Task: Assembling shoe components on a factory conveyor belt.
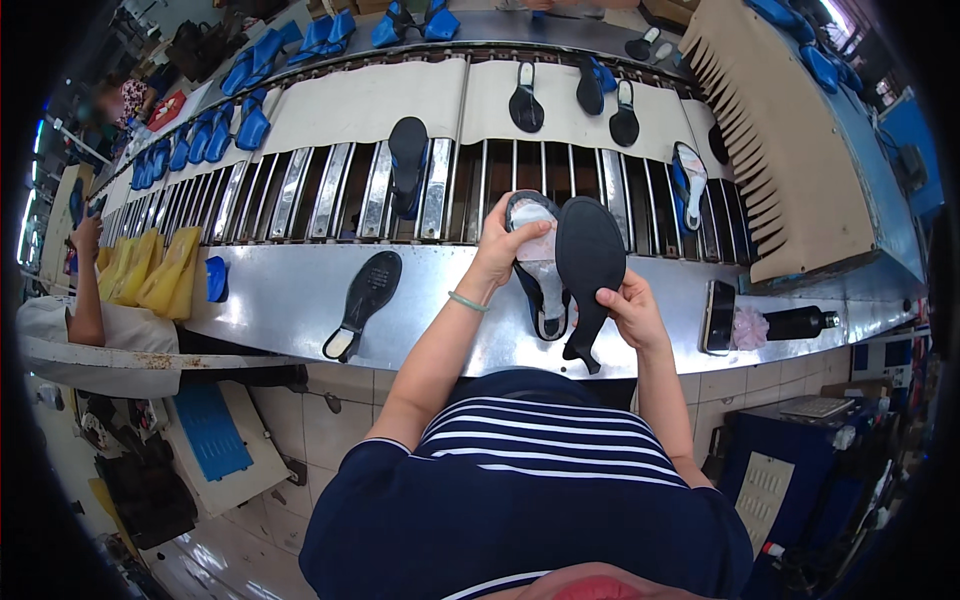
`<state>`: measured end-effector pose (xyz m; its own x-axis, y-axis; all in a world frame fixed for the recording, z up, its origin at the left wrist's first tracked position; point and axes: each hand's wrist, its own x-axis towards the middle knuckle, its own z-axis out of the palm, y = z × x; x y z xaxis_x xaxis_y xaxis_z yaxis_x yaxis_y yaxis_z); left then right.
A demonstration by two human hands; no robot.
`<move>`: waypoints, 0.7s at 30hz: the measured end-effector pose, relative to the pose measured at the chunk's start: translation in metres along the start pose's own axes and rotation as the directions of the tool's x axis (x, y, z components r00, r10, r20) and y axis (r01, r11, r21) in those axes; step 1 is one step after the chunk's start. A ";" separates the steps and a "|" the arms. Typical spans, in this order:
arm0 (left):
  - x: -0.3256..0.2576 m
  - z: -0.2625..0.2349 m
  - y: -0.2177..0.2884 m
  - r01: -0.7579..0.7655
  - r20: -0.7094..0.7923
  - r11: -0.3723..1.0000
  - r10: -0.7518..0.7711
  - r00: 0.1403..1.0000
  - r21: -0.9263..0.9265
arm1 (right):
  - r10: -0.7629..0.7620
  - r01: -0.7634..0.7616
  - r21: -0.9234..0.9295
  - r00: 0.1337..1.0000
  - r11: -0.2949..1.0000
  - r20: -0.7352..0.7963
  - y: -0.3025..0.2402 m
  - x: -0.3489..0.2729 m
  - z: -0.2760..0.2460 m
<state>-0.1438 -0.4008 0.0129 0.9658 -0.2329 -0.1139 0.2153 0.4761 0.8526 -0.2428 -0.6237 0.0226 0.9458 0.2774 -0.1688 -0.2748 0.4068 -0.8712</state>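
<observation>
My left hand (pixel 512 240) grips an unsoled sandal (pixel 541 275) with its pale, whitish underside facing up and a black edge. Closed on a black shoe sole (pixel 590 245) is my right hand (pixel 632 308), with the thumb pressing near its narrow heel end. The sole is held beside the sandal, slightly overlapping its right edge. On the metal table edge to the left lies another sandal with a black sole (pixel 368 292), its white heel end toward me. A black-soled shoe (pixel 408 160) rests on the conveyor bars just beyond my left hand.
The slatted conveyor (pixel 330 190) crosses in front, carrying several shoes and pale cloth (pixel 370 95). A brown fringed cover (pixel 790 150) hangs over a machine at right. A phone (pixel 718 316) and a black bottle (pixel 795 323) lie at right. Yellow bags (pixel 170 275) and another person's arm (pixel 86 280) are left.
</observation>
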 end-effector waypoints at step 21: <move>0.003 0.008 -0.011 -0.003 0.034 1.000 0.004 0.999 -0.029 | 0.026 -0.027 0.020 0.999 0.999 0.045 0.019 -0.001 0.021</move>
<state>-0.1443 -0.4140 0.0075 0.9612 -0.2600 -0.0927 0.2163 0.5009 0.8380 -0.2531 -0.5980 0.0159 0.9297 0.3266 -0.1703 -0.3033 0.4166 -0.8570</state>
